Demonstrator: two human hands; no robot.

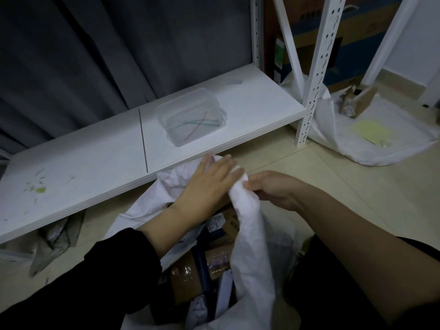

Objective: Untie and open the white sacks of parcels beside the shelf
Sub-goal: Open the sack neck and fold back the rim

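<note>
A white sack [254, 253] lies open on the floor in front of me, beside the low white shelf [95, 163]. Cardboard parcels [188, 279] and labelled packets show inside its mouth. My left hand [204, 184] reaches across the opening with fingers spread flat on the far fold of the sack cloth. My right hand [273, 189] pinches a bunched, twisted strip of the sack's rim and holds it up. A second white sack [371, 139] lies open at the right, past the shelf post, with a small box in it.
A clear plastic tub [190, 117] holding coloured ties stands on the shelf board. A grey curtain [107, 55] hangs behind. White slotted shelf posts [314, 75] rise at the right. Grey mailer bags [57, 239] lie under the shelf at left. Large cartons stand at the back right.
</note>
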